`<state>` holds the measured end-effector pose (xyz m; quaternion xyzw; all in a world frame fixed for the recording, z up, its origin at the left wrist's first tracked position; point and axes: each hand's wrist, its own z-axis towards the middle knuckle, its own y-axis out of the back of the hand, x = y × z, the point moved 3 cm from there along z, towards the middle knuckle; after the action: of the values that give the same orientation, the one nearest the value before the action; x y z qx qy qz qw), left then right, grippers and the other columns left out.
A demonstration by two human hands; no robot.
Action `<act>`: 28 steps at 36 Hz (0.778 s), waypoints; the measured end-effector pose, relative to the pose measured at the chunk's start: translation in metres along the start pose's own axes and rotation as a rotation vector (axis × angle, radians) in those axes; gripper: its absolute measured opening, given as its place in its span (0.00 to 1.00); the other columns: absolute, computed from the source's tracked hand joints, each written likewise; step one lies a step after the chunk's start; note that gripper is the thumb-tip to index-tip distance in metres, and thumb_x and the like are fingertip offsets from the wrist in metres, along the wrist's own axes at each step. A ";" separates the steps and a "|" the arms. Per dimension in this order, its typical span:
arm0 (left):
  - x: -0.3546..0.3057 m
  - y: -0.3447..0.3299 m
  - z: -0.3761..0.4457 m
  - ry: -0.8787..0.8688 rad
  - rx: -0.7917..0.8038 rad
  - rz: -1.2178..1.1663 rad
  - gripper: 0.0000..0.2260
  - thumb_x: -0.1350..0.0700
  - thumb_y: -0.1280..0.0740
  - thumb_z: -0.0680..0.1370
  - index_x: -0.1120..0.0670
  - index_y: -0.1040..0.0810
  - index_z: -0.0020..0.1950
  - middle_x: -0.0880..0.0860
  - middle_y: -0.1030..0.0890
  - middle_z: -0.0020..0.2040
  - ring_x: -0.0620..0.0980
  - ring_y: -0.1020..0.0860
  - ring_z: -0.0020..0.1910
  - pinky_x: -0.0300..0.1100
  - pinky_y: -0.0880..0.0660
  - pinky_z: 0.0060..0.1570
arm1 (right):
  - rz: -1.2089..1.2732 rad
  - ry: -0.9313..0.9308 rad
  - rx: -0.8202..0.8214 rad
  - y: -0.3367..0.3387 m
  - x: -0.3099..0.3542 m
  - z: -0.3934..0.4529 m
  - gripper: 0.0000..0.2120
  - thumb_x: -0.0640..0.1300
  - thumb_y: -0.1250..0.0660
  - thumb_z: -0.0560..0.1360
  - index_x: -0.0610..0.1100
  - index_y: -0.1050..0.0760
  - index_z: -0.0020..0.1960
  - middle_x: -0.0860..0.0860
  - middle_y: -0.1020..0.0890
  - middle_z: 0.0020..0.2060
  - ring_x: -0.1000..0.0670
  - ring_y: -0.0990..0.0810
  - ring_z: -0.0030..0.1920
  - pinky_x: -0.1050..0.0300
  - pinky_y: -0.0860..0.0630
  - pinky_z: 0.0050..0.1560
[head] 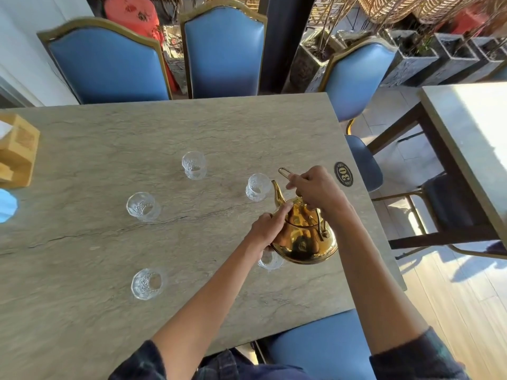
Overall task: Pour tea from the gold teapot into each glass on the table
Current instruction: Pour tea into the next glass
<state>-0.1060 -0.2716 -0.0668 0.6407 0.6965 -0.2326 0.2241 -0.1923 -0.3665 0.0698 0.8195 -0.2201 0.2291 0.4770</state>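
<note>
Gold metal catches the light on the teapot (303, 237), which sits at the right side of the grey stone-look table (109, 149), near the table's right edge. Its thin spout (277, 193) points away from the person, toward a glass (257, 187) just beyond it. The right hand (315, 190) is over the pot from above, fingers closed around the wire handle (285, 172), whose looped end sticks out past the knuckles. The left hand (270, 227) is against the pot's left side, index finger stretched along the lid (300, 215) and the other fingers curled by the body; whether they press the pot I cannot tell. Whether the pot rests on the table or is lifted just off it I cannot tell either.

Five clear cut glasses stand upright on the table. Besides the one at the spout, one stands farther back (194, 165), one to the left at mid-table (142, 206), one nearer the person at the left (149, 283), and one (270, 260) is partly hidden under the pot and left wrist. All look empty.

A round black plaque (343, 174) reading 30 lies near the right edge, just beyond the right hand. A wooden box (19, 149) sits at the far left. Blue chairs (222, 50) stand around the table.
</note>
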 end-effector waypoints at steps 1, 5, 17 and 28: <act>0.000 0.000 0.000 0.001 -0.001 -0.001 0.61 0.10 0.40 0.51 0.54 0.18 0.66 0.57 0.13 0.58 0.55 0.14 0.55 0.53 0.16 0.56 | -0.004 0.001 -0.002 0.000 0.000 0.000 0.18 0.48 0.36 0.84 0.36 0.13 0.52 0.49 0.18 0.34 0.53 0.28 0.25 0.58 0.30 0.29; -0.001 -0.002 -0.002 -0.001 0.005 -0.013 0.55 0.12 0.39 0.58 0.55 0.18 0.66 0.57 0.13 0.56 0.55 0.14 0.54 0.50 0.16 0.50 | -0.019 0.000 -0.002 0.001 0.000 0.000 0.18 0.49 0.36 0.84 0.36 0.13 0.52 0.49 0.17 0.35 0.53 0.28 0.25 0.56 0.28 0.30; -0.005 -0.008 -0.010 -0.021 0.024 -0.036 0.42 0.20 0.38 0.70 0.55 0.17 0.63 0.56 0.13 0.55 0.53 0.14 0.51 0.44 0.19 0.41 | -0.013 -0.011 -0.002 0.003 -0.004 0.000 0.18 0.47 0.35 0.83 0.34 0.14 0.52 0.53 0.20 0.32 0.54 0.28 0.25 0.59 0.31 0.29; -0.006 -0.011 -0.010 -0.017 0.018 -0.034 0.43 0.20 0.39 0.70 0.56 0.16 0.62 0.56 0.13 0.55 0.53 0.13 0.50 0.40 0.20 0.35 | -0.044 -0.025 0.002 0.005 -0.005 0.003 0.18 0.48 0.35 0.83 0.35 0.14 0.51 0.54 0.19 0.33 0.54 0.27 0.26 0.58 0.29 0.31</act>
<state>-0.1162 -0.2712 -0.0549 0.6287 0.7034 -0.2479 0.2202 -0.1984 -0.3708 0.0694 0.8273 -0.2077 0.2084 0.4785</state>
